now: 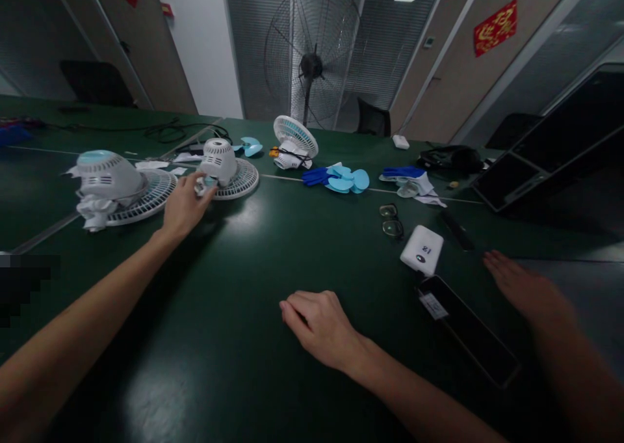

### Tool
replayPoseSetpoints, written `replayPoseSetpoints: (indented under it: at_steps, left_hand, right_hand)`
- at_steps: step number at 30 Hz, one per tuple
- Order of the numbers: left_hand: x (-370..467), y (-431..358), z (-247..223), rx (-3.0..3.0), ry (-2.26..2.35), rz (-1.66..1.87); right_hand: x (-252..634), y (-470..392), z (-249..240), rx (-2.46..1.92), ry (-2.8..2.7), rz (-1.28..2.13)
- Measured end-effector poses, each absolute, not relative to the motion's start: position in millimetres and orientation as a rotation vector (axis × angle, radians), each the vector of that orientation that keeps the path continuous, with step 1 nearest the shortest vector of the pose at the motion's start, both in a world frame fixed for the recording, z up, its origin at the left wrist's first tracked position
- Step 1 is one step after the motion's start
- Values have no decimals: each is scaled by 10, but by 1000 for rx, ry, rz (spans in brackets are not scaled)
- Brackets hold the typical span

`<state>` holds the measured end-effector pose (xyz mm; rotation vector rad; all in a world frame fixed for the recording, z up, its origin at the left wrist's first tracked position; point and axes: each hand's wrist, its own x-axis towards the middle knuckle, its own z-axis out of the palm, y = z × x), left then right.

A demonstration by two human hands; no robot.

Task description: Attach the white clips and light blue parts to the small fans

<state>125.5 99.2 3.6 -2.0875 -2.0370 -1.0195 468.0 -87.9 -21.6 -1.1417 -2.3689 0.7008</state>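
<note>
Clasping the fan, the left hand should press lightly. The right hand, loosely fisted, could steady its eleven o'clock grille.

From left to right on the table lie the left fan, middle fan, rear fan and eyeglasses. Right of these sits the power bank. The pedestal fan stands behind the table.

dim overall | soft glare on green table | edges stretched | lower-left patch blocky | right edge blurred
</note>
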Motion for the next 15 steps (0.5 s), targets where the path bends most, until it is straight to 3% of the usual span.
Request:
replayPoseSetpoints:
  at_steps: [7,15]
  left_hand:
    - [408,253,18,-1611,-2005,-835]
    - [3,101,-52,-1641,-2086,-746]
  right_hand:
    - [4659,-876,-206,-1141,-2412,606]
    - [4665,-874,-221,-1147,-2409,618]
